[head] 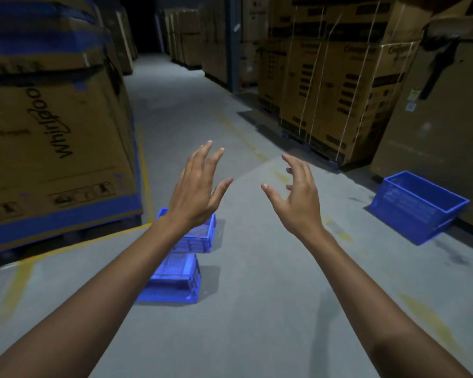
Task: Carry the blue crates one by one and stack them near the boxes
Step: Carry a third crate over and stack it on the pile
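Two blue crates lie on the grey floor left of centre: one upright (202,237), partly hidden by my left forearm, and one upside down (174,279) just in front of it. A third blue crate (417,207) sits tilted against the cardboard boxes (432,137) at the right. My left hand (198,189) and my right hand (298,195) are both raised in the air above the floor, fingers spread, holding nothing. Neither hand touches a crate.
A large cardboard box (55,148) with blue trim stands on the left. Strapped cartons on pallets (336,85) line the right side. A concrete aisle (175,94) with yellow floor lines runs ahead into the dark.
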